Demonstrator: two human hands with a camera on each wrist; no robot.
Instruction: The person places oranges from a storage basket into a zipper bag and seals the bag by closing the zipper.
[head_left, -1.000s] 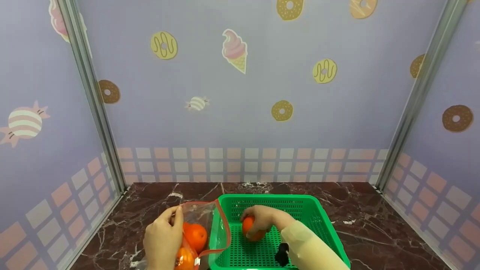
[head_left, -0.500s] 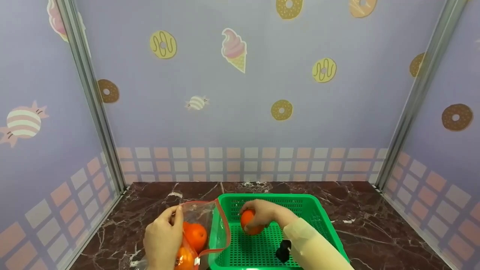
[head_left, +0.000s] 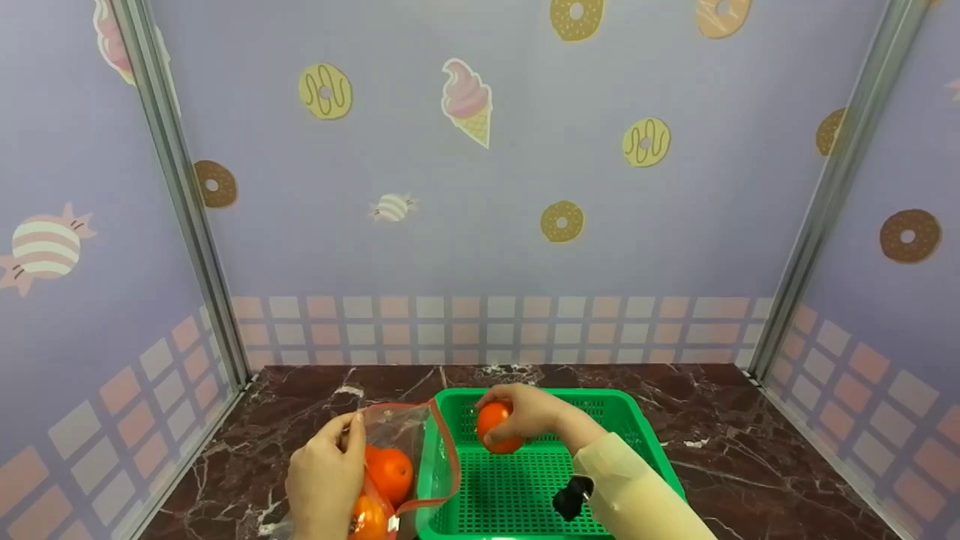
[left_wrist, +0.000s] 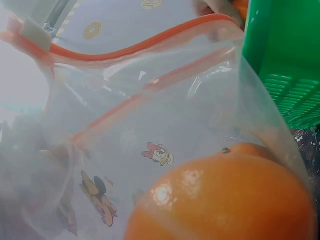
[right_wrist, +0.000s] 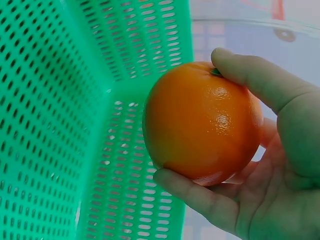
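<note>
My right hand [head_left: 529,412] grips an orange [head_left: 497,427] over the back part of the green basket [head_left: 652,442]. In the right wrist view thumb and fingers curl round the orange [right_wrist: 202,125], its small green stem spot by the thumb tip. At the left, my left hand [head_left: 324,472] pinches the edge of a clear zip bag [head_left: 442,480] with a red-orange rim, its mouth spread toward the basket. Several oranges [head_left: 390,476] lie inside the bag. The left wrist view shows one orange [left_wrist: 225,200] large through the plastic, with cartoon figures printed on the bag [left_wrist: 120,115].
Basket and bag stand side by side on a dark red marble-patterned tabletop [head_left: 780,465], the bag's rim overlapping the basket's left edge. Patterned lilac walls [head_left: 525,285] and metal corner posts [head_left: 817,195] enclose the back and sides. A black object [head_left: 572,497] hangs at the right sleeve.
My right hand has lifted the orange from the basket floor and moved it slightly back. The left hand and the bag have stayed in place.
</note>
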